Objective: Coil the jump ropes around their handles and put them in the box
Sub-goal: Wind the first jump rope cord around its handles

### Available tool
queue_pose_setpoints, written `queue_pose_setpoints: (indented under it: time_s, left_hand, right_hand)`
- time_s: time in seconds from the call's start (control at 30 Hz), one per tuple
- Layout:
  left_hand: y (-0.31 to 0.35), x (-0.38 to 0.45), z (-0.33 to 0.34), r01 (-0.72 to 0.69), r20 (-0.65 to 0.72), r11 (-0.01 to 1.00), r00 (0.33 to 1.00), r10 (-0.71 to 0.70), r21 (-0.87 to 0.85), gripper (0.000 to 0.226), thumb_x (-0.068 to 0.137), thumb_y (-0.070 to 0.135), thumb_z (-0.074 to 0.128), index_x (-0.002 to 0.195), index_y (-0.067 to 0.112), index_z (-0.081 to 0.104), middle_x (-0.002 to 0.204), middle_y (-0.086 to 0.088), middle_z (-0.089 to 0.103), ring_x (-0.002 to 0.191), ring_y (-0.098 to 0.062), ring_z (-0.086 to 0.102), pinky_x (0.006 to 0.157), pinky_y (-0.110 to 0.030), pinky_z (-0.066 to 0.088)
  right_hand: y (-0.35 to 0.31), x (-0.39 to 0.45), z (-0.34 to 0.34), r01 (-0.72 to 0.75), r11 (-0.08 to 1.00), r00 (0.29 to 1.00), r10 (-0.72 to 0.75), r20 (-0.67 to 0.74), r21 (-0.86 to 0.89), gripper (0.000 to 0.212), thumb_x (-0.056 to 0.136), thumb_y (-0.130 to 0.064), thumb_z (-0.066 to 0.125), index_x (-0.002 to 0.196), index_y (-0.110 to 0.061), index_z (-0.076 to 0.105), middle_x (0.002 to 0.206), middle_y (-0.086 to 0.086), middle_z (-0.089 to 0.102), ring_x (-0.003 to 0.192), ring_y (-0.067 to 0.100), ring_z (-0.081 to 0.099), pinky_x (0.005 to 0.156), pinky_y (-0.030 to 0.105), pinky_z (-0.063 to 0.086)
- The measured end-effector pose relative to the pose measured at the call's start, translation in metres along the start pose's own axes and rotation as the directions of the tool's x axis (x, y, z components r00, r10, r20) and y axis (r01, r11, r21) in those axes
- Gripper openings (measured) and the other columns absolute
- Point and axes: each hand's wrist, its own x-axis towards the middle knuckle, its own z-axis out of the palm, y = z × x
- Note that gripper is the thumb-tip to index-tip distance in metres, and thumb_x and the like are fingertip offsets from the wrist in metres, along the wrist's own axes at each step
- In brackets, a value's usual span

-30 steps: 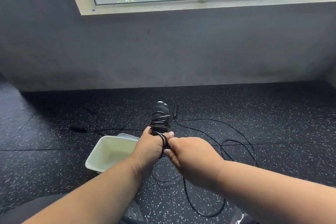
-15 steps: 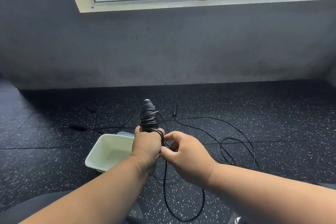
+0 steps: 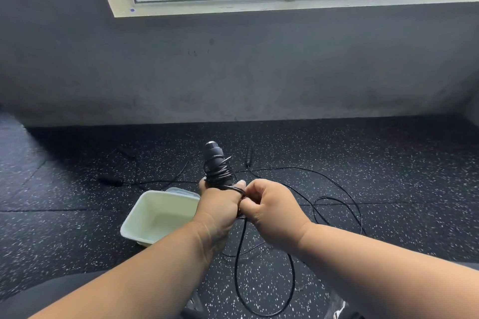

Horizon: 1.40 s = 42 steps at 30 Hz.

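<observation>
The left hand [image 3: 220, 204] grips 1 upright black handle [image 3: 216, 163] wound with rope [image 3: 261, 290]; the right hand [image 3: 272, 211] pinches the rope beside it. 1 pale box [image 3: 134, 220] sits left of both hands, and 2 more handles [image 3: 249, 156] [image 3: 110, 180] lie beyond on the floor [image 3: 388, 163].

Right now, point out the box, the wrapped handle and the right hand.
box [image 3: 134, 225]: head view, left rim.
wrapped handle [image 3: 213, 153]: head view, upper end.
right hand [image 3: 272, 212]: head view, back of hand.

Your right hand [image 3: 269, 211] has closed back in against the left hand [image 3: 220, 204], apparently laying another turn of thin black cord [image 3: 239, 241] around the black ribbed handle [image 3: 216, 166].
</observation>
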Motion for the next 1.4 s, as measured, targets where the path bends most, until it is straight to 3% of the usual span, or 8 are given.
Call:
queue_pose_setpoints:
  time_s: [0.17, 0.37, 0.43, 0.53, 0.7, 1.03, 1.27, 1.4]
  left_hand:
    - [0.005, 0.000, -0.001, -0.028, 0.111, 0.999, 0.993, 0.030, -0.025, 0.098, 0.053, 0.027, 0.086, 0.138, -0.005, 0.049, 0.114, -0.031, 0.070, 0.092, -0.027, 0.072, 0.076, -0.040, 0.062]
    - [0.014, 0.001, 0.003, -0.053, 0.173, 0.995, 0.983, 0.067, -0.081, 0.103, 0.045, 0.020, 0.084, 0.138, -0.009, 0.048, 0.103, -0.017, 0.068, 0.087, -0.022, 0.070, 0.069, -0.031, 0.058]
    - [0.015, 0.003, 0.003, -0.063, 0.165, 0.995, 0.984, 0.074, -0.072, 0.100, 0.046, 0.014, 0.081, 0.138, -0.006, 0.049, 0.109, -0.023, 0.070, 0.088, -0.026, 0.069, 0.065, -0.034, 0.058]
    - [0.012, 0.003, 0.001, -0.090, 0.180, 0.996, 0.979, 0.093, -0.026, 0.088, 0.053, 0.007, 0.073, 0.138, 0.004, 0.050, 0.123, -0.030, 0.067, 0.089, -0.028, 0.068, 0.057, -0.032, 0.056]
    - [0.013, 0.000, -0.008, -0.067, 0.263, 0.998, 0.963, 0.066, -0.003, 0.083, 0.058, 0.002, 0.071, 0.138, -0.004, 0.045, 0.101, -0.014, 0.063, 0.075, -0.019, 0.061, 0.055, -0.030, 0.052]
    - [0.041, -0.023, -0.014, -0.099, 0.583, 0.994, 0.806, 0.106, -0.045, 0.025, 0.070, -0.014, 0.060, 0.093, -0.010, 0.068, 0.081, -0.019, 0.064, 0.066, -0.022, 0.065, 0.055, -0.030, 0.055]
    - [0.045, -0.023, -0.010, -0.112, 0.538, 0.992, 0.834, 0.123, -0.054, 0.037, 0.069, -0.013, 0.060, 0.103, -0.025, 0.053, 0.094, -0.026, 0.056, 0.077, -0.030, 0.052, 0.060, -0.034, 0.042]
    - [0.050, -0.027, -0.015, -0.067, 0.593, 0.997, 0.802, 0.075, -0.036, 0.036, 0.073, -0.015, 0.058, 0.108, -0.025, 0.055, 0.096, -0.027, 0.061, 0.081, -0.031, 0.058, 0.063, -0.036, 0.045]
  right_hand:
    - [-0.008, 0.005, -0.009, 0.159, 0.951, 0.987, -0.162, 0.011, -0.264, 0.019, 0.083, -0.020, 0.065, 0.070, -0.020, 0.050, 0.059, -0.007, 0.053, 0.054, 0.006, 0.042, 0.054, 0.026, 0.038]
    - [-0.018, 0.016, -0.019, 0.180, 0.956, 0.983, -0.186, -0.004, -0.233, 0.027, 0.081, -0.010, 0.066, 0.066, -0.020, 0.046, 0.054, -0.014, 0.052, 0.055, -0.002, 0.046, 0.054, 0.016, 0.036]
    - [-0.020, 0.022, -0.025, 0.113, 0.982, 0.992, -0.104, 0.066, -0.148, 0.023, 0.081, -0.007, 0.065, 0.066, -0.016, 0.051, 0.057, -0.017, 0.061, 0.054, -0.001, 0.051, 0.055, 0.018, 0.043]
    - [-0.020, 0.028, -0.033, -0.032, 0.999, 0.980, 0.024, 0.199, 0.038, 0.016, 0.085, 0.000, 0.065, 0.073, -0.009, 0.058, 0.066, 0.009, 0.068, 0.060, 0.020, 0.067, 0.058, 0.035, 0.053]
    - [-0.015, 0.026, -0.034, -0.107, 0.987, 0.952, 0.067, 0.298, 0.119, 0.022, 0.089, 0.005, 0.062, 0.075, -0.011, 0.056, 0.071, 0.015, 0.066, 0.067, 0.028, 0.070, 0.057, 0.032, 0.052]
    - [-0.018, 0.023, -0.037, 0.081, 0.996, 0.951, -0.084, 0.298, 0.021, 0.007, 0.076, -0.006, 0.063, 0.077, -0.006, 0.056, 0.068, 0.005, 0.061, 0.062, 0.016, 0.060, 0.060, 0.036, 0.052]
    - [-0.010, 0.023, -0.035, 0.185, 0.974, 0.934, -0.215, 0.286, 0.128, 0.019, 0.074, -0.004, 0.064, 0.074, -0.021, 0.055, 0.073, 0.005, 0.060, 0.070, 0.019, 0.056, 0.070, 0.062, 0.054]
    - [-0.015, 0.021, -0.037, 0.138, 0.961, 0.899, -0.223, 0.376, 0.241, 0.009, 0.077, -0.001, 0.062, 0.084, -0.003, 0.056, 0.079, 0.012, 0.060, 0.074, 0.021, 0.054, 0.066, 0.049, 0.045]
